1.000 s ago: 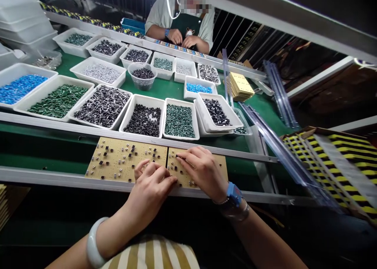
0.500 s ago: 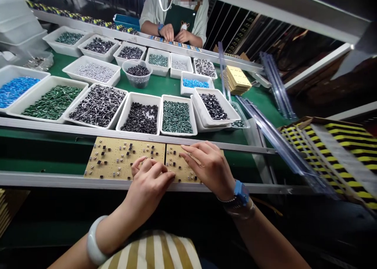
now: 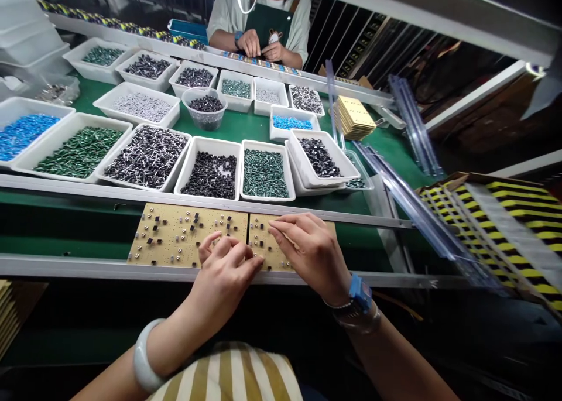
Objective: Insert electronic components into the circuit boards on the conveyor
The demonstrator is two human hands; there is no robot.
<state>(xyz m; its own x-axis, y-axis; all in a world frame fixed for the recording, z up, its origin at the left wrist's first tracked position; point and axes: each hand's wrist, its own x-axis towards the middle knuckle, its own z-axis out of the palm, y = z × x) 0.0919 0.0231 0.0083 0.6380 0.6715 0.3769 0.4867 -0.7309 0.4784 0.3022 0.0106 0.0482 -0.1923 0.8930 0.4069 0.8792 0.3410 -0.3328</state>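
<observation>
green assembly belt | white component trays | gold circuit boards

"Can you see what's under the fingers at 6 o'clock?"

"No. The left hand and the right hand cover part of the gold circuit board, and I can't tell whether either one pinches a part."

"And the parts in the white plastic trays at 11 o'clock?"

"Too small to read any markings."

"Anything cut off?"

"The co-worker at 12 o'clock, by the top edge; the stacked white bins at 10 o'clock, by the left; the yellow-and-black striped stack at 4 o'clock, by the right."
</observation>
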